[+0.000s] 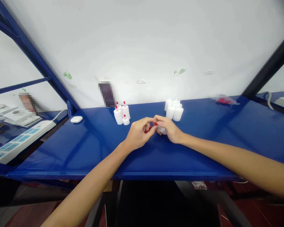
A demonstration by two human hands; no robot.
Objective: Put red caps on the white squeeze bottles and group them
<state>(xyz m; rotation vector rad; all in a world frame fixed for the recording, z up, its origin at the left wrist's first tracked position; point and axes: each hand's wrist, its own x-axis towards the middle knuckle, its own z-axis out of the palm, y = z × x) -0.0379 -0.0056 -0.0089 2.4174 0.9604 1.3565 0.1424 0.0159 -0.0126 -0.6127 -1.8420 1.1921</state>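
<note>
My right hand [168, 127] is wrapped round a small white bottle [162, 130], tilted with its top toward my left hand. My left hand [140, 132] pinches a red cap [156, 124] at the bottle's tip, with more red caps [148, 129] tucked in its curled fingers. Left of my hands stands a group of white bottles with red caps [118, 116], upright on the blue table [104, 154]. Behind my right hand is a cluster of white bottles without red caps [177, 113].
A clear bag of red caps [224, 100] lies at the back right. At the left are a white rounded object [76, 119] and a white power strip [25, 140]. Blue metal posts [35, 53] frame the table, and a white wall [144, 47] rises behind it.
</note>
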